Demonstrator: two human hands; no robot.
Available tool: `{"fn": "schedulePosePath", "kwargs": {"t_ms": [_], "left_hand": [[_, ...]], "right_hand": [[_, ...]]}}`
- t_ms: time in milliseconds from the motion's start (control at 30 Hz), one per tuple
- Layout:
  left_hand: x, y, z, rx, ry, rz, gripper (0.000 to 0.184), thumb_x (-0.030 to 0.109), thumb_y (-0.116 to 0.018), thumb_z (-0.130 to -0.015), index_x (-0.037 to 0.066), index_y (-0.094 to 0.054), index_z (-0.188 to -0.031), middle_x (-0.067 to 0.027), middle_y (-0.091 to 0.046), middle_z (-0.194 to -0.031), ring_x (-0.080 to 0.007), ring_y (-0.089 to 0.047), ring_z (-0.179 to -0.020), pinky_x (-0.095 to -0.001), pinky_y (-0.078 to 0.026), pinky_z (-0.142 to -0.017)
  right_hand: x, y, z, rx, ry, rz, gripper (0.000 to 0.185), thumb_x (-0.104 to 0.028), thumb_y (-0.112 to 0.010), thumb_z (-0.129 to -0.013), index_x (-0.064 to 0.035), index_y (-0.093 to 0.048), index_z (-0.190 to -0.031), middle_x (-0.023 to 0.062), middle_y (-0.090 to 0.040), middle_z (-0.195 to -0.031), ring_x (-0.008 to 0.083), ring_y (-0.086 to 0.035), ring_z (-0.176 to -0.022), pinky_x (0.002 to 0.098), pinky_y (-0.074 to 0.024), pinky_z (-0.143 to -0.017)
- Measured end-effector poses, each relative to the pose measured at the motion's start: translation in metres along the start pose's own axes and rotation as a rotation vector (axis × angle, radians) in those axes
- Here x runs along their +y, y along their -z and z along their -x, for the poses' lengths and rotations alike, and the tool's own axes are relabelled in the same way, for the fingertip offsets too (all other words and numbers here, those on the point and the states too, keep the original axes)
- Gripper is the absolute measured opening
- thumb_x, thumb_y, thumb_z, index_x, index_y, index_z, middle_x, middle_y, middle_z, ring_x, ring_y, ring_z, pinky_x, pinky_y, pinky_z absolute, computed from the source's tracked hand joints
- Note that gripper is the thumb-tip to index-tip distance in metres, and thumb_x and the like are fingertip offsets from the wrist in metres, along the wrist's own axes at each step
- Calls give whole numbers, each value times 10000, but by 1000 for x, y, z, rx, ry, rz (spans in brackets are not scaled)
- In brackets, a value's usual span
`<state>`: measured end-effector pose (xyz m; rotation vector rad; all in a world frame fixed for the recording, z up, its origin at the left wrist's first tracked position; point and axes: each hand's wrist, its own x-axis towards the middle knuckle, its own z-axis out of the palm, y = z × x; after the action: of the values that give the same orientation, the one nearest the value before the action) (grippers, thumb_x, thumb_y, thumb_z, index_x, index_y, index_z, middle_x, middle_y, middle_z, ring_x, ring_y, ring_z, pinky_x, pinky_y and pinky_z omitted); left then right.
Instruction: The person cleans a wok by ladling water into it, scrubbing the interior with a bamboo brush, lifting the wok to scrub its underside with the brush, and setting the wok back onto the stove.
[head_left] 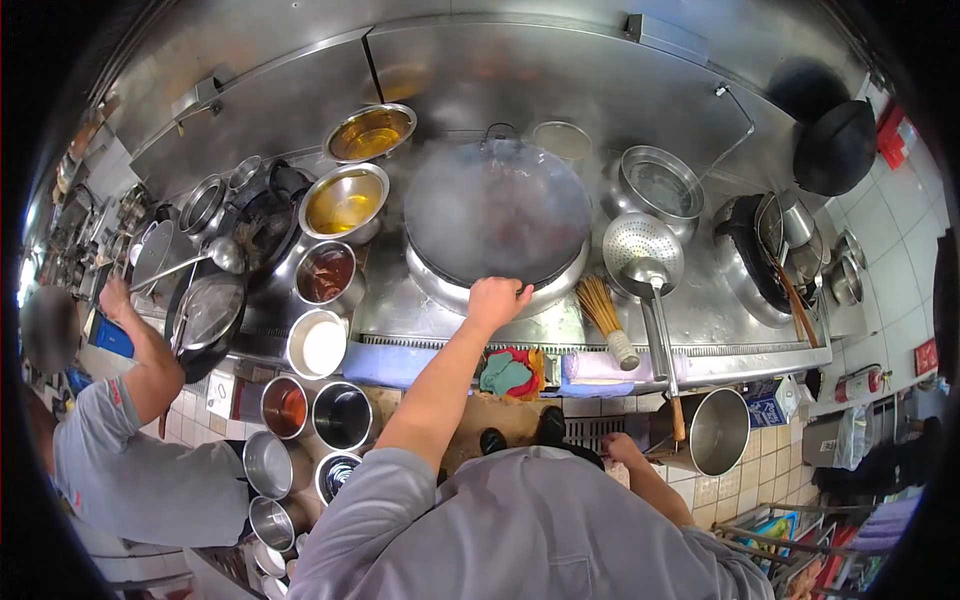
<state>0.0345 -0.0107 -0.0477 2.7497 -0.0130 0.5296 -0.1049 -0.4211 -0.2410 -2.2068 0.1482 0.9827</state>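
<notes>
Two bare hands work well apart; the left hand [498, 303], much the nearer to the steaming wok [490, 215], is clenched at its near edge; the wok sits upright on a stove ring [432, 283], straight ahead of the person; the right hand [622, 450] is low, beyond the counter's near edge, and I cannot tell whether it grips anything; the perforated skimmer [632, 238] lies right of the wok, its long axis running back toward the right hand's side; a bamboo brush [601, 308] slants between wok and skimmer.
</notes>
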Motion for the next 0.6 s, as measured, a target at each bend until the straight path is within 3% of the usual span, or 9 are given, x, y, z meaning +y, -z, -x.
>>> {"fn": "schedulePosePath", "kwargs": {"t_ms": [167, 367, 467, 533, 567, 600], "left_hand": [[-1, -2, 0, -16, 15, -2, 338, 419, -615, -813, 117, -683, -679, -101, -654, -652, -302, -649, -635, -431, -520, -620], [-1, -2, 0, -17, 5, -10, 333, 418, -615, -811, 123, -683, -674, -97, -647, -632, -303, -647, -625, -432, -518, -614], [-3, -5, -1, 49, -29, -16, 335, 404, -615, -814, 117, -675, -652, -94, -630, -590, -309, -633, -578, -419, -516, -595], [-10, -9, -3, -93, 22, -19, 323, 408, -615, -824, 122, -685, -689, -87, -659, -689, -282, -655, -744, -456, -495, -743], [-12, -13, -1, -99, 19, -13, 323, 408, -615, -824, 122, -685, -689, -87, -659, -689, -282, -655, -744, -456, -495, -743], [-14, -17, -1, -87, 44, -49, 308, 411, -609, -835, 115, -683, -792, -98, -653, -855, -279, -609, -904, -499, -437, -827]], "right_hand": [[10, -2, -11, -59, 138, 122, 309, -196, -519, -860, 1, -654, -1056, 134, -684, -817, 225, -647, -623, 351, -532, -521], [12, -10, -8, -67, -2, -54, 275, -209, -507, -878, -2, -651, -988, 115, -679, -792, 197, -642, -612, 318, -510, -488], [15, -8, -9, -97, -5, 12, 257, -217, -502, -885, -11, -645, -941, 96, -662, -762, 179, -638, -605, 308, -492, -465], [10, -6, -3, -75, 26, -3, 256, -219, -501, -887, -15, -645, -944, 93, -656, -753, 175, -637, -601, 306, -488, -461], [10, -5, 2, -56, 55, -12, 255, -221, -500, -888, -19, -645, -948, 89, -650, -744, 171, -636, -598, 305, -484, -456], [9, -4, 4, -53, 47, -12, 255, -221, -500, -888, -19, -645, -948, 89, -650, -744, 171, -636, -598, 305, -484, -456]]}}
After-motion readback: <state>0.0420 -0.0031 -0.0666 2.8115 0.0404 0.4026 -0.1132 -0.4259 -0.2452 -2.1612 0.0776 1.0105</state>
